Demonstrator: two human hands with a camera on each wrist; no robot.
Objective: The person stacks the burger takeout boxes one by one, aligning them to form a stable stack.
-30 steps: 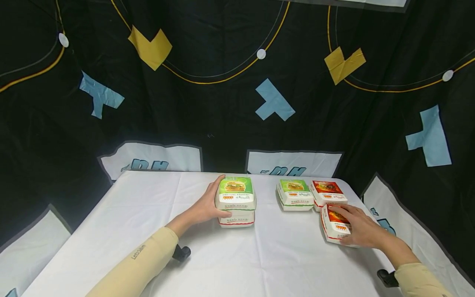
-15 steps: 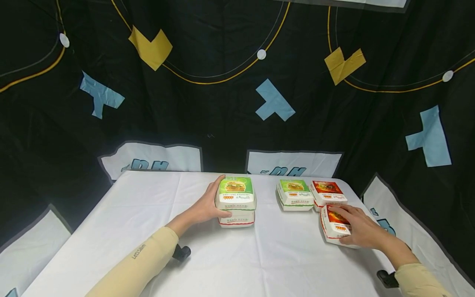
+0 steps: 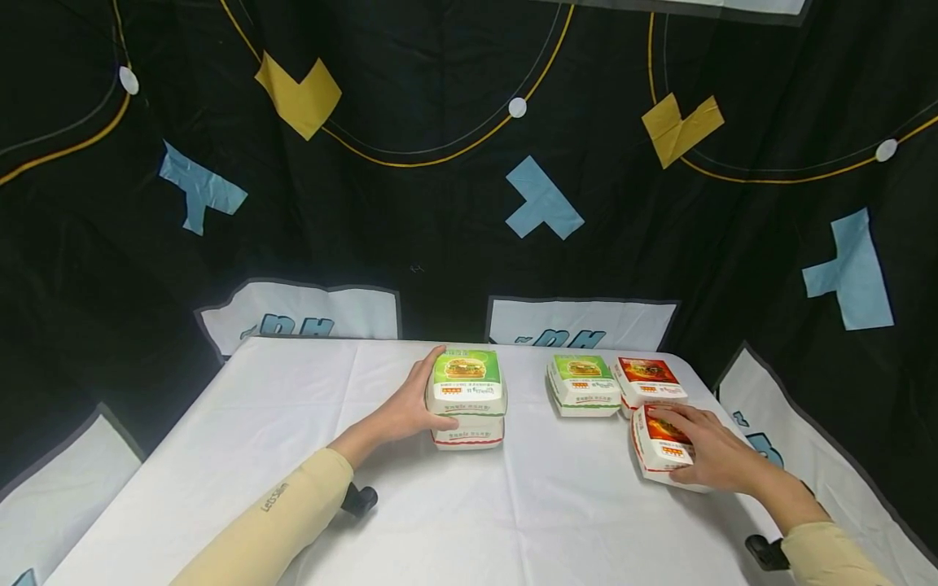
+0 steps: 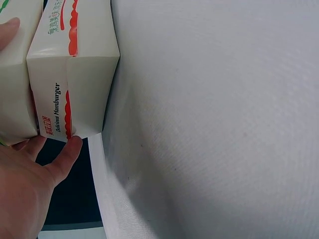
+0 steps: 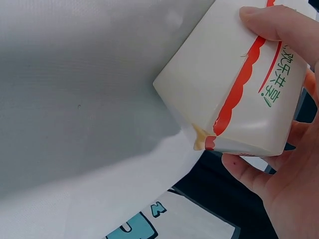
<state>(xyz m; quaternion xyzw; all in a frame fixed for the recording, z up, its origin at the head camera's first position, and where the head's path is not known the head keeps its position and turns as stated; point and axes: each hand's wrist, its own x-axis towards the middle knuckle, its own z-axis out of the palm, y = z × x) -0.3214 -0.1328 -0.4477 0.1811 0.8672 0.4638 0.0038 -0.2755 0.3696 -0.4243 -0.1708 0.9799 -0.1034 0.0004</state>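
On the white table, a green-topped hamburger box (image 3: pixel 466 379) sits on a second hamburger box (image 3: pixel 469 434) with a red stripe. My left hand (image 3: pixel 409 404) grips this stack from its left side, thumb across the front near the seam. In the left wrist view, fingers of that hand touch the lower box (image 4: pixel 75 64) behind it. To the right, my right hand (image 3: pixel 714 446) holds a red-topped hamburger box (image 3: pixel 648 448), thumb on its front and fingers over its top. The right wrist view shows a torn, brownish corner on this box (image 5: pixel 214 94).
Behind the right hand, another green-topped box (image 3: pixel 582 387) stands beside a red-topped box (image 3: pixel 648 381). White cloth covers the table (image 3: pixel 440 521). A black curtain (image 3: pixel 425 228) with taped shapes hangs behind it. Dark wrist-camera mounts show under both forearms.
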